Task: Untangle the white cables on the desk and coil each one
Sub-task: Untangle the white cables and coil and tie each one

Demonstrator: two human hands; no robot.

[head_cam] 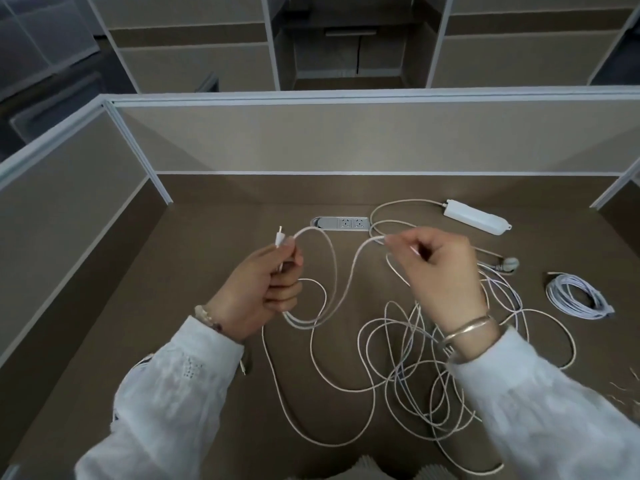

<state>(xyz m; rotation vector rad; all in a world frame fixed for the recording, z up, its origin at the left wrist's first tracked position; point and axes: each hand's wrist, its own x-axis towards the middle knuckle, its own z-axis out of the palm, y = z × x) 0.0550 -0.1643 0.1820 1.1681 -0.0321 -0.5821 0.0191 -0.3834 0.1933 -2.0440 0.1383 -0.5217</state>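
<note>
White braided cable [349, 271] is running between your hands: your left hand [263, 289] is gripping the plug end with a few loops, your right hand [440, 271] is pinching the strand farther along. Its slack is trailing into the tangled pile [426, 368] at five o'clock on the desk [214, 237]. Pulling hard risks cinching a knot there or dragging the power adapter [474, 216] at one o'clock. One finished coil [576, 295] is lying at three o'clock.

My left hand [258, 289] raised at nine o'clock, fingers curled in a grip, my right hand [440, 271] raised at three o'clock, fingertips pinched together, both wrists braceleted, forearms white-sleeved
</note>
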